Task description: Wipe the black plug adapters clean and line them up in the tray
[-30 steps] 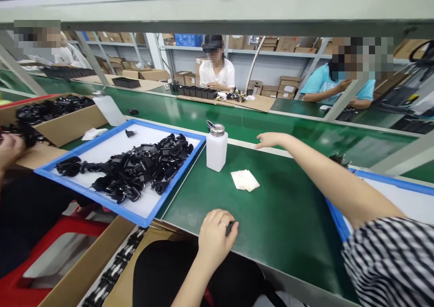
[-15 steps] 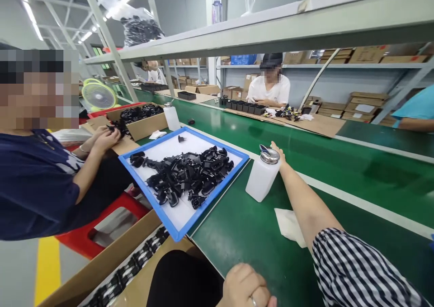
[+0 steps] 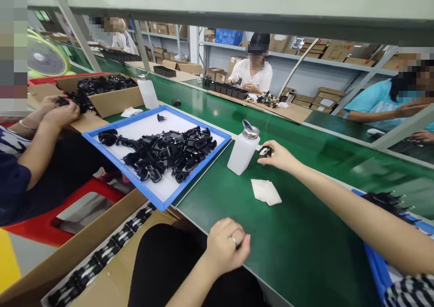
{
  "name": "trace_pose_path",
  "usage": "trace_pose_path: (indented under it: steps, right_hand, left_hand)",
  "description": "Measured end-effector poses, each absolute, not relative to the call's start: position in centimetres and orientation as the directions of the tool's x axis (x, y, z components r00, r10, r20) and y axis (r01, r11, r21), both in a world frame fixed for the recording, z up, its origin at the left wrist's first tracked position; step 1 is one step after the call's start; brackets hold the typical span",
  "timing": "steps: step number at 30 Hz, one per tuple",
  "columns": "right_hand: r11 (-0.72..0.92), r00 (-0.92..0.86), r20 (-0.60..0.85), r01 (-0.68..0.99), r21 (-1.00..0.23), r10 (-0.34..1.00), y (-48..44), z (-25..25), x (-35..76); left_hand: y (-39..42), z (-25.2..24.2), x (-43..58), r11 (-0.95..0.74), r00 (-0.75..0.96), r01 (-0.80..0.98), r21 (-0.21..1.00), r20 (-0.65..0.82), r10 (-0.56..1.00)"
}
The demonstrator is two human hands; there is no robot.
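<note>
My right hand pinches a small black plug adapter with a pale patch, just right of a white dispenser bottle with a metal top. My left hand, a ring on one finger, is closed at the table's front edge. A dark bit shows between its fingers, too little to name. Left of the bottle, a blue-rimmed tray bears a heap of black plug adapters. A folded white cloth lies on the green table between my hands.
Another blue tray with black plugs stands under my right forearm. Below the table's edge is a carton with rows of black parts. A co-worker's hands hold a black part at left. A second bottle stands behind the tray.
My right hand has come back from behind the bottle and now shows a black plug adapter in its fingers. My left hand appears higher. The view has swung right and down.
</note>
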State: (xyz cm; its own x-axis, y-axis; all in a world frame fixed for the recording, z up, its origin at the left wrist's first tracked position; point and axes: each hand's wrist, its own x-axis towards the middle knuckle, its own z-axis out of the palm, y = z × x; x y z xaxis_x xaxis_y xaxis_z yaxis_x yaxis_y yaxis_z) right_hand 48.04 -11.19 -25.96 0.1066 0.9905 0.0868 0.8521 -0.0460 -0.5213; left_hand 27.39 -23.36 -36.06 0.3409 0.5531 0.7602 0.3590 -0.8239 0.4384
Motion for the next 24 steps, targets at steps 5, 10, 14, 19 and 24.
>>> trace_pose_path:
  steps: [5, 10, 14, 19, 24]
  right_hand:
    - [0.108, -0.079, 0.074, 0.787, -0.608, 0.994, -18.2, -29.7, 42.3]
    - [0.194, -0.146, 0.128, 0.768, -0.611, 0.981, -19.2, -30.6, 42.1]
    - [-0.094, 0.109, 0.017, 0.919, -0.382, 0.994, -17.9, -28.9, 45.9]
    - [-0.242, 0.177, -0.353, 0.958, -0.150, 0.919, -17.3, -28.6, 47.8]
    - [-0.026, 0.004, -0.064, 0.935, -0.354, 0.998, -17.6, -28.3, 45.2]
  left_hand:
    - [-23.4, -34.9, 27.2, -0.743, 0.274, 0.278, 0.609, 0.691, 0.669]
    - [-21.9, -34.1, 25.0, -0.542, 0.216, 0.497, 0.678, 0.508, 0.834]
    - [-20.6, -33.4, 24.2, -0.346, 0.213, 0.594, 0.726, 0.273, 0.938]
    - [-19.9, -32.7, 26.7, -0.323, 0.323, 0.602, 0.730, 0.148, 0.935]
    - [-19.0, -32.8, 27.8, -0.215, 0.317, 0.586, 0.781, 0.023, 0.948]
